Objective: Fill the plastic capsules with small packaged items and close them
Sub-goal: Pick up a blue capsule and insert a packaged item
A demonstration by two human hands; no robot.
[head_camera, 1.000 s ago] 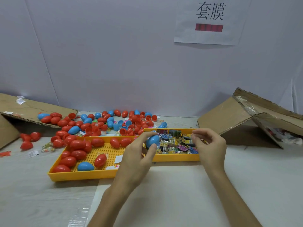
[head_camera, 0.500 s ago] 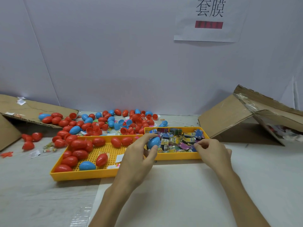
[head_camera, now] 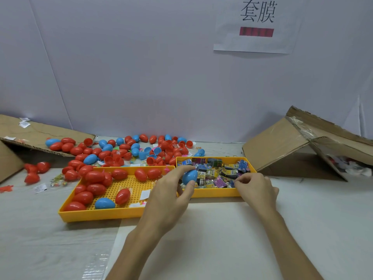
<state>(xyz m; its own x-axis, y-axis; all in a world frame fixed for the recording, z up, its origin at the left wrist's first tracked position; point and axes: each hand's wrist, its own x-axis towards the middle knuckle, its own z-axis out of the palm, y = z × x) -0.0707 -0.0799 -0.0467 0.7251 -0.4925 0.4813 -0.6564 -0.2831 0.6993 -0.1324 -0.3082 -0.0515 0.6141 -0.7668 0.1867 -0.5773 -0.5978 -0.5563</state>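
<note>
While the left hand grips one blue capsule over the left end of the packet tray, the right hand curls its fingers at that tray's near right corner, grasp unclear. Beside it, one perforated tray holds one loose blue capsule near its front edge.

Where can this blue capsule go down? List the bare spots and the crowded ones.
Free: the table in front of the left tray and right tray, running right to the cardboard box; also the left tray's middle floor. Crowded: the right tray, full of packets, and the table behind both, strewn with loose capsules.
</note>
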